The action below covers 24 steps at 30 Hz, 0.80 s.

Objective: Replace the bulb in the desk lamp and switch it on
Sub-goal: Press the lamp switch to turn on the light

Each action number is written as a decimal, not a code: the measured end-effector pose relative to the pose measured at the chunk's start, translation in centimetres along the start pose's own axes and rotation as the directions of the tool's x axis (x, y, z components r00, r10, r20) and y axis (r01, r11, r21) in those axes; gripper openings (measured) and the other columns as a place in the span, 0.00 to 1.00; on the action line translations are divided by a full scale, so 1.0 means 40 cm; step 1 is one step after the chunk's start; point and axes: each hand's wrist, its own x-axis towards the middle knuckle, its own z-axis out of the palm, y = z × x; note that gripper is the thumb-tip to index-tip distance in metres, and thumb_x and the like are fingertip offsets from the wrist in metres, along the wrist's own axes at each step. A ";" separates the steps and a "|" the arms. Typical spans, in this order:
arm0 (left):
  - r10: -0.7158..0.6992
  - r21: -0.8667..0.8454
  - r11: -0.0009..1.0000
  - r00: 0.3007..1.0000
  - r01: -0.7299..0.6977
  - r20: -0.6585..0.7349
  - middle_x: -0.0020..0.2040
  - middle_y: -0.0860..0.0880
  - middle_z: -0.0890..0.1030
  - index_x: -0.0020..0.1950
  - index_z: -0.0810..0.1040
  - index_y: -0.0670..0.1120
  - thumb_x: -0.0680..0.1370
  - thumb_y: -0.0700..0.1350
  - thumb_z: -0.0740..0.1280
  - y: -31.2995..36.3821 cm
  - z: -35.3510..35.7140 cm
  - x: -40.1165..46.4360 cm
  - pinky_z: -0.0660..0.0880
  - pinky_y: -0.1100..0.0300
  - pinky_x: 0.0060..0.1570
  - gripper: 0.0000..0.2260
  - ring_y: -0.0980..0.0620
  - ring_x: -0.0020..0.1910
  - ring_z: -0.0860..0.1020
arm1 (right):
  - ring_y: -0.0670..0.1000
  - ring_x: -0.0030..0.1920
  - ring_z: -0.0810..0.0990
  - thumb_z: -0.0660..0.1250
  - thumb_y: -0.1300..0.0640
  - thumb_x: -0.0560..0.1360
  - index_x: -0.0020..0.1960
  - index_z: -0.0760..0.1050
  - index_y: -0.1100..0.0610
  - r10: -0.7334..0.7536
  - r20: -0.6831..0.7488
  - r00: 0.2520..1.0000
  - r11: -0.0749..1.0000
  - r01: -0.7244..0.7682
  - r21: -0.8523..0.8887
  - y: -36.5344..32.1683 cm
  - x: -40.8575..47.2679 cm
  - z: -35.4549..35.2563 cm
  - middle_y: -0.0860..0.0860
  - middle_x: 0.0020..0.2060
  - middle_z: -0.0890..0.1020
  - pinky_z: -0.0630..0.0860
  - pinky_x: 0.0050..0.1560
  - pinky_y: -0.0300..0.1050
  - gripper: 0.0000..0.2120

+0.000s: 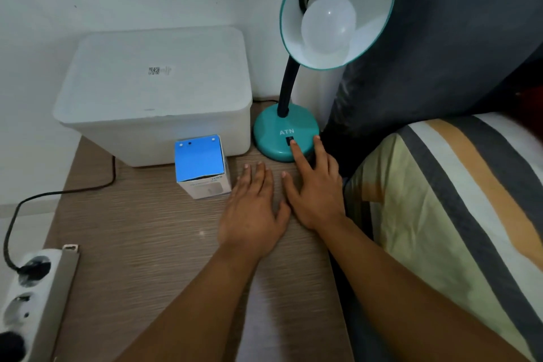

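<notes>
Pressing switch (290,141) below "ATN", right hand (316,188); bulb (328,27) unlit

A white lidded plastic bin (152,91) with a small code label on top sits far left on the wooden surface (141,238), against the white wall. A white power strip (32,297) lies at the near left edge, with a black plug and cable (17,214) in it. At right is a bed with a striped cover (458,203) and a dark grey pillow (458,38).

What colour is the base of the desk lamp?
Teal, with white letters and a black switch; the head view shows the lamp base clearly.
</notes>
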 end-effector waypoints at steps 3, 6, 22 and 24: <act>-0.008 -0.009 1.000 1.000 0.008 0.005 0.83 0.47 0.49 0.82 0.50 0.46 0.80 0.63 0.47 0.002 -0.005 -0.001 0.42 0.54 0.78 0.34 0.49 0.81 0.44 | 0.59 0.76 0.55 0.55 0.37 0.80 0.80 0.45 0.37 0.002 -0.023 1.000 1.000 -0.002 0.002 0.001 0.000 0.003 0.50 0.81 0.45 0.60 0.73 0.63 0.33; -0.006 -0.019 1.000 1.000 0.006 0.008 0.82 0.47 0.50 0.82 0.50 0.46 0.81 0.61 0.49 0.003 -0.007 0.002 0.43 0.54 0.78 0.33 0.49 0.81 0.44 | 0.58 0.72 0.59 0.54 0.37 0.80 0.80 0.45 0.36 0.015 -0.033 0.999 1.000 -0.016 -0.022 -0.002 0.004 0.004 0.50 0.81 0.45 0.63 0.71 0.62 0.32; 0.013 -0.003 1.000 1.000 -0.013 0.027 0.83 0.47 0.48 0.82 0.47 0.46 0.84 0.58 0.46 0.003 -0.012 -0.004 0.43 0.53 0.79 0.29 0.49 0.81 0.42 | 0.57 0.66 0.64 0.51 0.33 0.79 0.79 0.43 0.34 0.018 -0.021 1.000 0.997 -0.019 -0.076 0.000 0.008 -0.002 0.51 0.80 0.46 0.65 0.65 0.57 0.32; 0.012 0.000 1.000 0.999 -0.012 0.031 0.83 0.48 0.46 0.82 0.46 0.46 0.84 0.58 0.45 0.004 -0.012 -0.006 0.43 0.53 0.79 0.29 0.49 0.81 0.41 | 0.57 0.66 0.64 0.51 0.34 0.79 0.79 0.43 0.34 0.020 -0.021 1.000 0.997 -0.022 -0.074 0.000 0.008 -0.002 0.51 0.80 0.46 0.65 0.65 0.57 0.31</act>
